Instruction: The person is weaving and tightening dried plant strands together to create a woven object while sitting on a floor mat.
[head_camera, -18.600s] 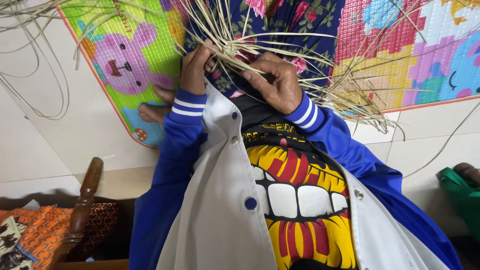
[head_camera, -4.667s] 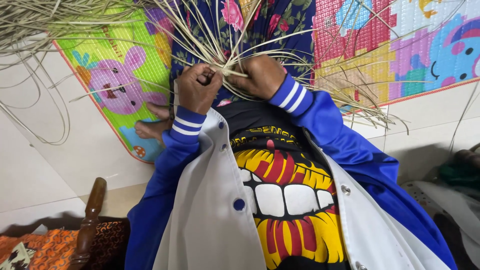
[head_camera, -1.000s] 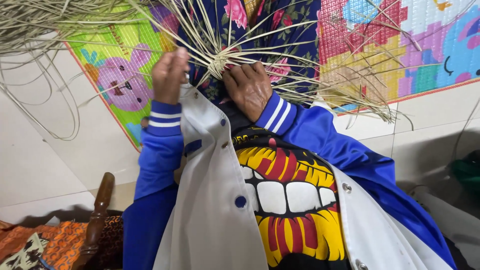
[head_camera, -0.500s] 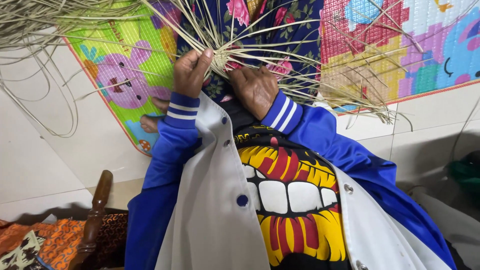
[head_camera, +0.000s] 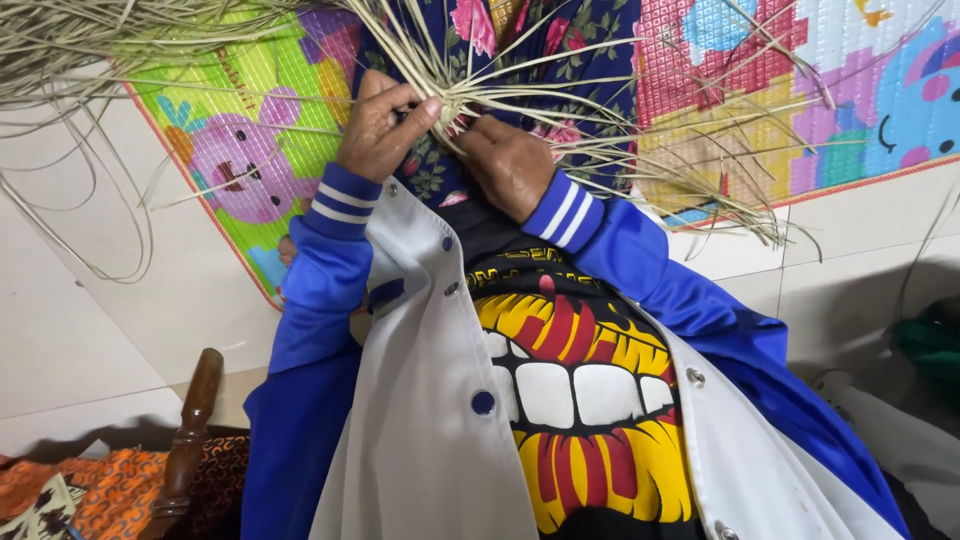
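Fingers (head_camera: 418, 108) of our left hand (head_camera: 378, 125) are pinched on a few pale strips right where the weave begins, thumb and forefinger closed on them at the woven knot (head_camera: 462, 100). That knot is our landmark. It sits over the lap, against the dark floral cloth (head_camera: 590, 50), and everything fans out from it.

Our right hand (head_camera: 512, 165) lies just below and to the right of the knot, its back towards us, its fingers curled under the strips; we judge it is gripping the work from beneath, though the fingertips themselves are hidden.

Now the relation that counts: the loose straw strips (head_camera: 640, 140) run away from the knot mostly to the right and upward, long axes spreading like spokes across the colourful play mat (head_camera: 880, 90). A second bundle (head_camera: 120, 45) sweeps left of the knot, trailing over the pale tiled floor (head_camera: 110, 310).

So we have the left hand touching the knot from its left side, and the right hand nearer the rightward spokes. Below the knot, the blue sleeves (head_camera: 320, 290) frame the work; a wooden chair post (head_camera: 190, 430) stands well apart, lower left.
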